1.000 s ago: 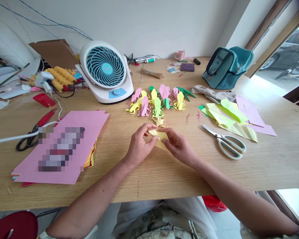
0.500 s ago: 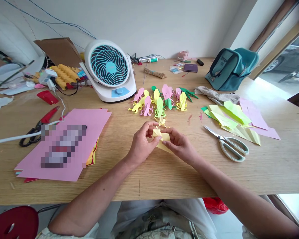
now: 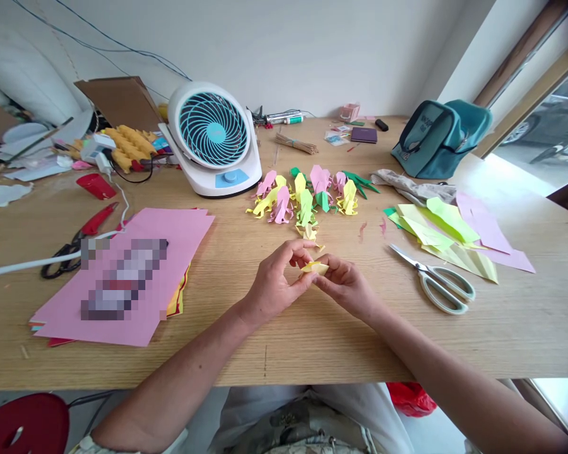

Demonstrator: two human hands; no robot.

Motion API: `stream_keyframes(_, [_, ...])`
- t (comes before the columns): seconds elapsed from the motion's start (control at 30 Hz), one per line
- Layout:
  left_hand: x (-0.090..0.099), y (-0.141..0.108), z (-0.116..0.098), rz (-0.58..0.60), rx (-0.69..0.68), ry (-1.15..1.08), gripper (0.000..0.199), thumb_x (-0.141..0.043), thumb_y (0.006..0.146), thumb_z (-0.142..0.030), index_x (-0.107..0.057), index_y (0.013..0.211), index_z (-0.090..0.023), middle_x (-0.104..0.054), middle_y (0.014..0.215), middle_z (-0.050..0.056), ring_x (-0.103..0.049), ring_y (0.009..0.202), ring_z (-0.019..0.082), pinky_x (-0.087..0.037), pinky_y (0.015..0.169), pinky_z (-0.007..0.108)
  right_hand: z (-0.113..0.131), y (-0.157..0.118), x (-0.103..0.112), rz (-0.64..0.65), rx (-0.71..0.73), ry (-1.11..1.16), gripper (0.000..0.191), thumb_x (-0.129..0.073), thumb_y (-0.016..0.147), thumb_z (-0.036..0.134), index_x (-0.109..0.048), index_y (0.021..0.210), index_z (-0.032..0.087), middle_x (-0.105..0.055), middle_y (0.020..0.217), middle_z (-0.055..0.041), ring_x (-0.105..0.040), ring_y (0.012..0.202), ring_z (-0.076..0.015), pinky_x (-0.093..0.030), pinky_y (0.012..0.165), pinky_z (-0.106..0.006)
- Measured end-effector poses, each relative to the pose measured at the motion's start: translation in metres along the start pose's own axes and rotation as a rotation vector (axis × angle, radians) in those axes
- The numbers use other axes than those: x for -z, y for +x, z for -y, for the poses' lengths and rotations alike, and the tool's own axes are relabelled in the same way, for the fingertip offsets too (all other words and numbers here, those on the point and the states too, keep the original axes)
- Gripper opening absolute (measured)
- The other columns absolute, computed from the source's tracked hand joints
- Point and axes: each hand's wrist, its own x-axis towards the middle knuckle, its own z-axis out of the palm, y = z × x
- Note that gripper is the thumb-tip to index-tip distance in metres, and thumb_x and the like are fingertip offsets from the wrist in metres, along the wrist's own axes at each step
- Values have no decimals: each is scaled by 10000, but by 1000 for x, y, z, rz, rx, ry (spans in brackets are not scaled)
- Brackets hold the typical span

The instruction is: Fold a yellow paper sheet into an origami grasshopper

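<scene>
A pale yellow sheet of folded paper (image 3: 316, 268) is pinched between my two hands, a little above the table. My left hand (image 3: 280, 276) grips its left end with thumb and fingers. At its right end, my right hand (image 3: 344, 284) is closed on it the same way. The fingers hide part of the folds. Just beyond my fingertips lies a small pale yellow paper figure (image 3: 308, 232). Behind it sit several folded paper figures in pink, yellow and green, among them a light green one (image 3: 305, 208) and a pink one (image 3: 281, 207).
Scissors (image 3: 435, 277) with white handles lie right of my hands, near loose coloured paper sheets (image 3: 435, 230). Pink paper (image 3: 180, 252) is stacked at left, beside black-and-red scissors (image 3: 82, 239). A fan (image 3: 215, 139) and a teal bag (image 3: 438, 139) stand farther back.
The paper in my hands showed a broad flat face before; now it appears narrow and turned or folded up. Its lower flap no longer hangs below my fingers. Both hands stay close together.
</scene>
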Motion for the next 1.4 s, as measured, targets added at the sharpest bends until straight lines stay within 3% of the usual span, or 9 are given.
stream_keyframes(0.3, [-1, -1, -3, -1, 31, -22, 360, -669, 843, -117, -569, 1174, -218, -639, 860, -31, -600, 799, 93, -467, 779, 209, 5, 1, -3, -14, 17, -18, 267, -734, 828, 453, -657, 891, 205, -645, 782, -19, -582, 769, -171, -448, 703, -291])
stream_keyframes(0.5, [-1, -1, -3, -10, 41, -25, 370, -674, 829, -95, -574, 1164, -217, -639, 835, -40, -593, 776, 88, -460, 770, 207, 1, 1, -2, -16, -26, -99, 342, -709, 825, 515, -662, 817, 177, -623, 701, -3, -528, 623, -129, -402, 597, -260])
stream_keyframes(0.77, [-1, -2, -5, -6, 55, -52, 353, -675, 831, -91, -582, 1149, -212, -643, 810, -43, -600, 761, 86, -475, 780, 200, -4, -2, 1, 10, 107, -132, 174, -673, 896, 378, -725, 928, 214, -719, 873, -34, -634, 833, -178, -477, 780, -298])
stream_keyframes(0.97, [0, -3, -7, -2, 99, -56, 321, -686, 829, -126, -584, 1120, -216, -648, 788, -42, -632, 768, 107, -498, 824, 237, -3, -4, 3, 29, 104, -152, 168, -654, 915, 343, -731, 1009, 227, -722, 938, -45, -641, 878, -187, -479, 830, -317])
stream_keyframes(1.17, [1, -1, -9, -34, 254, -86, 305, -726, 771, -153, -606, 1045, -210, -609, 722, -59, -618, 736, 109, -490, 849, 259, 0, -2, 0, -1, 52, -134, 250, -683, 876, 431, -680, 834, 185, -614, 731, 2, -529, 684, -131, -417, 657, -251])
stream_keyframes(1.3, [1, 2, -6, -9, 433, -173, 284, -737, 745, -206, -621, 1003, -195, -547, 679, -65, -552, 645, 94, -474, 699, 230, 3, 0, -6, 0, -47, -72, 397, -747, 777, 541, -598, 731, 176, -458, 619, 42, -368, 570, -94, -302, 526, -231])
stream_keyframes(1.4, [1, 4, -1, 22, 547, -259, 284, -752, 735, -256, -621, 974, -176, -532, 614, -74, -507, 571, 83, -426, 585, 207, 3, 1, -8, 8, -84, -39, 443, -737, 766, 580, -545, 709, 184, -413, 605, 50, -341, 564, -92, -275, 511, -231])
